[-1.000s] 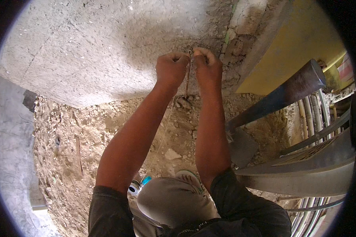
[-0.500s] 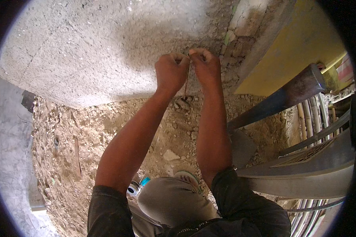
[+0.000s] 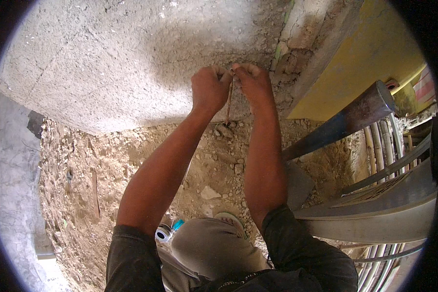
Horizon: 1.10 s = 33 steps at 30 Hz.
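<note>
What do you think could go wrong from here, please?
The left hand and right hand are close together at the top of the thin rod, so a pinch or scrape seems possible. The right forearm appears near the dark tapered tube and might knock it. Loose stones near the sandalled foot could upset its footing.

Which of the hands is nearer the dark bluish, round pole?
Right. The right hand is left of the pole, apart from it; the left hand is farther left.
</note>
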### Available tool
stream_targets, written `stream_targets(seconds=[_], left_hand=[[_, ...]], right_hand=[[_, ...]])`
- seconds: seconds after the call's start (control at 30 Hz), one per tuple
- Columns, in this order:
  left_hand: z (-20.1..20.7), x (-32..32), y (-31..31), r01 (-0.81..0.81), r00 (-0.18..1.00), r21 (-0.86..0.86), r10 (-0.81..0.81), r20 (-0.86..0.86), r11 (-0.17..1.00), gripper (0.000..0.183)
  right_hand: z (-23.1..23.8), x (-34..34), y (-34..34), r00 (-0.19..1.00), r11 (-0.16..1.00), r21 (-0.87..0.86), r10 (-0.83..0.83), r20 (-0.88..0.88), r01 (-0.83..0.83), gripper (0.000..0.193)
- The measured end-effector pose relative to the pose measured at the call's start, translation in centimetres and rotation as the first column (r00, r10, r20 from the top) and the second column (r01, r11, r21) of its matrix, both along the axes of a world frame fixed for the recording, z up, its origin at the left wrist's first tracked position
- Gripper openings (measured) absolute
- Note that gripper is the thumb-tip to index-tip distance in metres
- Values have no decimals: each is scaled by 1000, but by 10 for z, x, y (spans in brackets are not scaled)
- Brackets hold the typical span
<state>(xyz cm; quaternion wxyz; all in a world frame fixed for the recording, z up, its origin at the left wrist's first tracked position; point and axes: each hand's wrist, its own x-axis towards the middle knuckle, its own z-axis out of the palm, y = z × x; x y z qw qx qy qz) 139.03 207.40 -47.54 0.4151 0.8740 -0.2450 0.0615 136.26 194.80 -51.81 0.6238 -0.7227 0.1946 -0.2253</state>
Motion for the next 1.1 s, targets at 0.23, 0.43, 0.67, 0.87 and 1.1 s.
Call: stream_targets(seconds=[0.23, 0.43, 0.67, 0.87, 1.1], left_hand=[[-15, 6, 4, 15, 1000, -30, -15, 9, 999, 26], [-26, 3, 5, 13, 994, -34, -17, -110, 999, 27], [-50, 16, 15, 56, 956, -291, -135, -259, 955, 25], [-56, 10, 13, -24, 819, -469, -252, -516, 883, 22], [-61, 16, 13, -3, 874, -345, -165, -457, 939, 25]], right_hand=[[-4, 4, -1, 994, 984, 152, 98, -53, -89, 26], [-16, 5, -6, 982, 992, -93, 73, -175, -90, 28], [4, -1, -8, 955, 950, -270, 73, -289, -154, 39], [-8, -7, 4, 993, 935, -352, -74, -88, 39, 31], [-13, -14, 22, 992, 959, -279, -17, 124, 51, 21]])
